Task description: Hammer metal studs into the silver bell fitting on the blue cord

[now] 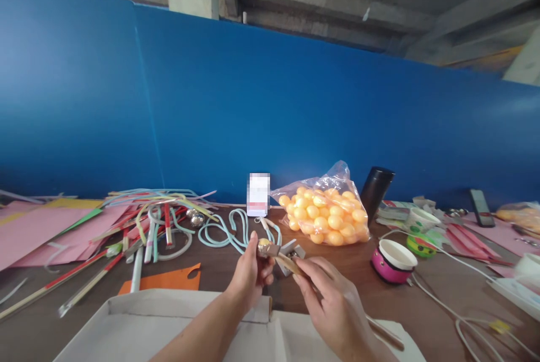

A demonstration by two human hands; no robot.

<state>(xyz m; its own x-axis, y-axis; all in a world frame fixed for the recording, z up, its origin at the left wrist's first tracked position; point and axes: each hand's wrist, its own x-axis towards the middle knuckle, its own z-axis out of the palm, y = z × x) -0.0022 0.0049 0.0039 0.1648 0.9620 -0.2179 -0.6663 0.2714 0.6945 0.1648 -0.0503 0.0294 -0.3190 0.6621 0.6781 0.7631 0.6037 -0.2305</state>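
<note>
Near the middle of the view, my left hand is closed round a small shiny piece that looks foil-wrapped, thumb upright beside it. A narrow tan strip runs from that piece to my right hand, whose thumb and fingers pinch its other end. A brown stick-like length shows below my right wrist; whether it joins the strip is hidden. Just behind my fingers lies a small pale open box or wrapper. White paperboard spreads beneath both forearms.
A clear bag of orange balls sits behind my hands, beside a black cylinder. Rightward are a pink-banded cup, white cable and phone. Pale blue cord, sticks and coloured paper crowd the left.
</note>
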